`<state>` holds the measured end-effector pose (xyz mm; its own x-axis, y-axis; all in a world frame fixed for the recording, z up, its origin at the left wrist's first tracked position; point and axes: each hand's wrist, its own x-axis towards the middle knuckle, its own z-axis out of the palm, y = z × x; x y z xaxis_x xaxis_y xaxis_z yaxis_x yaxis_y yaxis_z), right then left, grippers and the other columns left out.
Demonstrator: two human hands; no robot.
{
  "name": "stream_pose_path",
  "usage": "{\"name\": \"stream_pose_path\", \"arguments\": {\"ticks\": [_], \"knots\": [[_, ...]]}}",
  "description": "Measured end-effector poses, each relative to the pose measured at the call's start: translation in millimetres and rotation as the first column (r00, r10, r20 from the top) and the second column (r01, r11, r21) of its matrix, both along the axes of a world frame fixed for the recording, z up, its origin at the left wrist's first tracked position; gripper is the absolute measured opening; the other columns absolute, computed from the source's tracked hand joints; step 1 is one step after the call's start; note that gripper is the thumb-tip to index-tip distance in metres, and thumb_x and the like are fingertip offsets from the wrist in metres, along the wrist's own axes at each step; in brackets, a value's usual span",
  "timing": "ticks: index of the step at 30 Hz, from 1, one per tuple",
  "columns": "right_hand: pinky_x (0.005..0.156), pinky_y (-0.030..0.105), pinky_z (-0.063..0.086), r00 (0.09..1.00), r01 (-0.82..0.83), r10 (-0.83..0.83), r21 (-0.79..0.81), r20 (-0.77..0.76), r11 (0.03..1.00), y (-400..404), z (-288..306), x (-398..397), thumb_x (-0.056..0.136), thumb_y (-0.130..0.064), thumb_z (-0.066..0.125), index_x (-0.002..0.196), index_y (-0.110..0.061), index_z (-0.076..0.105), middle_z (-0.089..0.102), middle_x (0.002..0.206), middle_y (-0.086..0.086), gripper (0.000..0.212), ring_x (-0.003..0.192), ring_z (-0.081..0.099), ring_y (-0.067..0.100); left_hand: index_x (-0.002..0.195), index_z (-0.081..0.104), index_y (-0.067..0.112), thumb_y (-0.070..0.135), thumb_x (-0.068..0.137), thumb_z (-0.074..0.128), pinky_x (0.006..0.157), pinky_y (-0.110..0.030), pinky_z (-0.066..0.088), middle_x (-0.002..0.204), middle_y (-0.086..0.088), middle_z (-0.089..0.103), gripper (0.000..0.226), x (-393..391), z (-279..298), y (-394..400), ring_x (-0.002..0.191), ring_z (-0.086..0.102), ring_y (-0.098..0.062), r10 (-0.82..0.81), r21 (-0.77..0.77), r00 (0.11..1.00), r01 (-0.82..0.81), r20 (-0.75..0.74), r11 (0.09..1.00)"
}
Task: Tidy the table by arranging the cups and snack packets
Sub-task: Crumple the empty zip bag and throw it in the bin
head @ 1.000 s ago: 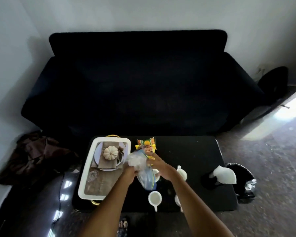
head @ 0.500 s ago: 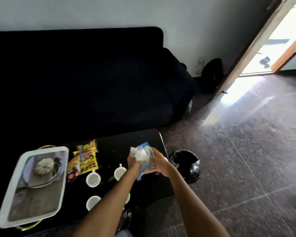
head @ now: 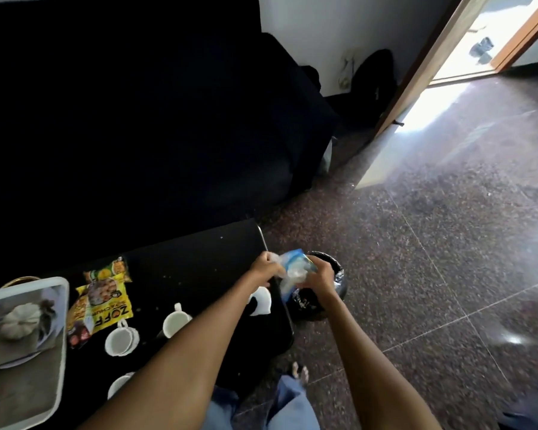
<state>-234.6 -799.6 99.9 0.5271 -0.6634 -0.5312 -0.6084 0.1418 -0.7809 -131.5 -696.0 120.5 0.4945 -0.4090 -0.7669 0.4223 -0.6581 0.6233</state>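
Both hands hold a crumpled blue and clear packet (head: 294, 268) at the right end of the black table (head: 199, 259), above a black bin (head: 326, 293) on the floor. My left hand (head: 266, 268) grips its left side and my right hand (head: 319, 276) grips its right side. Yellow snack packets (head: 104, 297) lie on the table near the tray. Three white cups stand in front of them: one (head: 120, 339), one (head: 174, 321) and one at the near edge (head: 118, 384). A white folded item (head: 261, 301) lies partly under my left forearm.
A white tray (head: 59, 336) with a plate and a small white pumpkin sits at the table's left end. A dark sofa (head: 137, 119) stands behind the table. Polished stone floor spreads to the right, with an open door (head: 416, 72) at the back right.
The view has swung to the right. Both hands have carried the packet from the table's middle to its right end, over the bin.
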Motion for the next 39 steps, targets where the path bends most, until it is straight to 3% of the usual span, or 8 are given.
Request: {"name": "stream_pose_path", "arguments": {"ticks": [2, 4, 8, 13, 20, 24, 35, 39], "knots": [[0.084, 0.04, 0.055, 0.993, -0.009, -0.003, -0.099, -0.118, 0.995, -33.6, -21.0, -19.8, 0.078, 0.007, 0.06, 0.113, -0.004, 0.066, 0.07, 0.103, 0.02, 0.037, 0.093, 0.065, 0.027, 0.113, 0.055, 0.019, 0.016, 0.082, 0.06, 0.07, -0.03, 0.051, 0.113, -0.004, 0.058, 0.032, -1.1, -18.0, -22.6, 0.106, 0.058, -0.022, -0.13, 0.1, 0.986, 0.119, 0.103, 0.988], [0.085, 0.048, 0.055, 0.978, 0.078, -0.1, -0.125, -0.183, 0.989, -67.4, -48.8, -36.0, 0.081, 0.007, 0.054, 0.119, -0.008, 0.064, 0.067, 0.111, 0.023, 0.042, 0.098, 0.066, 0.035, 0.113, 0.059, 0.014, 0.014, 0.083, 0.057, 0.085, -0.034, 0.055, 0.117, -0.007, 0.064, 0.031, -2.6, -46.5, -51.2, 0.108, 0.062, -0.026, -0.152, 0.187, 0.969, 0.115, 0.193, 0.976], [0.088, 0.038, 0.049, 0.958, 0.0, -0.058, -0.199, -0.282, 0.98, -123.0, -117.3, -43.1, 0.081, 0.005, 0.053, 0.127, -0.014, 0.058, 0.065, 0.115, 0.024, 0.05, 0.104, 0.062, 0.036, 0.105, 0.064, 0.007, 0.009, 0.085, 0.053, 0.082, -0.036, 0.057, 0.097, -0.009, 0.069, 0.023, -23.8, -115.9, -104.8, 0.083, 0.068, -0.026, -0.035, 0.272, 0.995, 0.008, 0.092, 0.962], [0.086, 0.044, 0.047, 0.931, -0.219, 0.088, -0.349, -0.354, 0.911, -171.1, -215.9, -26.7, 0.084, -0.002, 0.05, 0.137, -0.018, 0.044, 0.051, 0.13, 0.016, 0.056, 0.104, 0.058, 0.041, 0.11, 0.068, 0.008, 0.015, 0.091, 0.044, 0.095, -0.04, 0.054, 0.119, -0.013, 0.068, 0.032, -33.6, -205.3, -152.9, 0.11, 0.065, -0.031, -0.161, 0.534, 0.984, 0.095, 0.079, 0.84], [0.088, 0.046, 0.047, 0.714, -0.506, 0.384, -0.053, -0.586, 0.861, -176.7, -333.5, -23.9, 0.091, -0.025, 0.052, 0.14, -0.012, 0.032, 0.042, 0.137, 0.02, 0.054, 0.11, 0.057, 0.042, 0.116, 0.066, 0.009, 0.016, 0.091, 0.047, 0.1, -0.04, 0.049, 0.127, -0.013, 0.064, 0.033, -12.1, -264.1, -178.8, 0.119, 0.059, -0.031, -0.273, 0.618, 0.96, 0.178, 0.063, 0.766], [0.089, 0.044, 0.047, 0.612, -0.605, 0.494, 0.037, -0.618, 0.795, -168.4, -317.6, -27.5, 0.09, -0.019, 0.052, 0.128, -0.009, 0.042, 0.051, 0.126, 0.02, 0.041, 0.112, 0.058, 0.039, 0.115, 0.066, 0.01, 0.017, 0.091, 0.045, 0.099, -0.04, 0.051, 0.125, -0.013, 0.065, 0.033, -10.0, -253.0, -177.5, 0.117, 0.061, -0.03, -0.246, 0.638, 0.968, 0.155, 0.055, 0.755], [0.078, 0.035, 0.047, 0.688, -0.638, 0.526, -0.072, -0.5, 0.766, -144.1, -173.2, 12.7, 0.088, -0.013, 0.042, 0.108, -0.008, 0.055, 0.065, 0.113, 0.015, 0.024, 0.106, 0.06, 0.032, 0.104, 0.069, 0.015, 0.02, 0.092, 0.041, 0.091, -0.037, 0.055, 0.114, -0.007, 0.071, 0.031, -23.9, -137.4, -157.4, 0.106, 0.066, -0.027, -0.234, 0.529, 0.957, 0.11, 0.173, 0.842], [0.088, 0.039, 0.048, 0.701, -0.602, 0.477, -0.08, -0.53, 0.794, -138.0, -189.4, 16.5, 0.089, -0.016, 0.047, 0.126, -0.011, 0.048, 0.059, 0.124, 0.017, 0.037, 0.114, 0.057, 0.033, 0.106, 0.068, 0.014, 0.019, 0.092, 0.042, 0.093, -0.038, 0.054, 0.115, -0.007, 0.071, 0.03, -30.7, -144.6, -133.4, 0.109, 0.065, -0.026, -0.188, 0.483, 0.963, 0.074, 0.194, 0.873]]}}
